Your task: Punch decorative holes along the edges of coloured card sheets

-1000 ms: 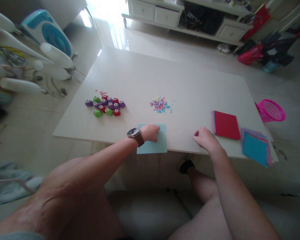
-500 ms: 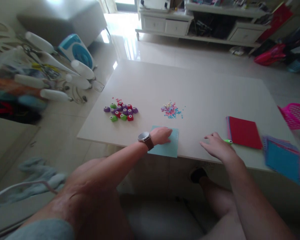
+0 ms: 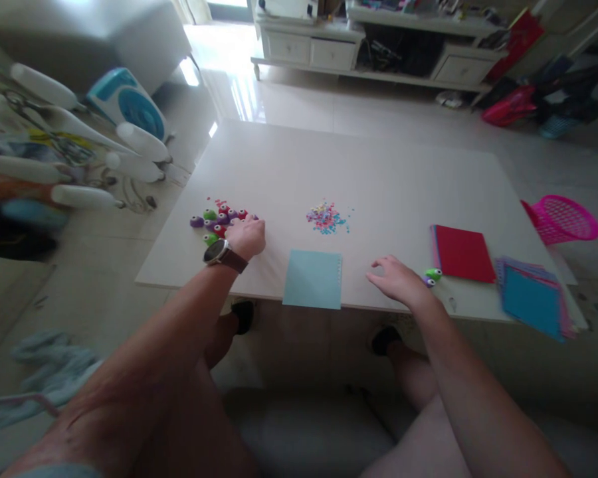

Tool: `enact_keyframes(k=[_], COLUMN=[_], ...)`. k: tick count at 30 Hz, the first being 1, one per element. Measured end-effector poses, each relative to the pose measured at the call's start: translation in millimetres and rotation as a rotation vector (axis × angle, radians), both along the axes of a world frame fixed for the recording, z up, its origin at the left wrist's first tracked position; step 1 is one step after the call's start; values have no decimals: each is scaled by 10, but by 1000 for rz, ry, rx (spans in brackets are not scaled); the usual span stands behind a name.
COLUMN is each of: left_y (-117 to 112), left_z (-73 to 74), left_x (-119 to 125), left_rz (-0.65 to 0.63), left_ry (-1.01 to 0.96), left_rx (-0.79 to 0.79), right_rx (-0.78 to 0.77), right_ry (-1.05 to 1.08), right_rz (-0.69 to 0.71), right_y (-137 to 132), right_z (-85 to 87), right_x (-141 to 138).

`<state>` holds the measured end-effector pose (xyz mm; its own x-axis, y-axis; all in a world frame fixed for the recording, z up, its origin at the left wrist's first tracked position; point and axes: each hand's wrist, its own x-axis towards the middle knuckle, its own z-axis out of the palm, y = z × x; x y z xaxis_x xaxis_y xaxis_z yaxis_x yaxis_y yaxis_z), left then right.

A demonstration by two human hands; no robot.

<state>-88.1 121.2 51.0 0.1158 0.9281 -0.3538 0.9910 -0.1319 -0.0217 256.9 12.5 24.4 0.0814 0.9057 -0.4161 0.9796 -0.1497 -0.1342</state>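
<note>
My left hand, with a watch on its wrist, reaches over the right side of a cluster of small purple, green and red paper punches. Its fingers are curled down among them, and what they grip is hidden. A light blue sheet of paper with a row of holes along its right edge lies at the table's front edge, untouched. My right hand hovers to the right of the sheet, fingers loosely bent and apart, holding nothing. Close to its wrist sit a green punch and a purple punch.
A pile of small coloured paper bits lies mid-table, and red bits lie behind the punches. On the right are a red-topped stack of paper and a blue-topped stack overhanging the table. A pink basket stands beyond.
My left hand has left the blue sheet and moved left onto the punches. My right hand stays near the same spot. The whole view has shifted, uncovering a purple punch beside the green one.
</note>
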Motion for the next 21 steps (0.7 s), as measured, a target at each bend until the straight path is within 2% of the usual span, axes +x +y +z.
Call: enact_keyframes(k=[5,9,14,21], left_y=[62,68,9,-50], left_z=[-196,-263,-231,-100], left_x=[-84,-14,80,251], left_rz=[-118,-194,-216,-211], left_ry=[5,-4,-3,-42], left_rx=[-23,-62,-60,-82], right_rx=[4,-2,1,13], right_ry=[23,25,45,65], right_rz=[0,17,56,120], right_y=[3,18,64,59], right_z=[31,54,116,175], right_x=[-55,-98,-200,-352])
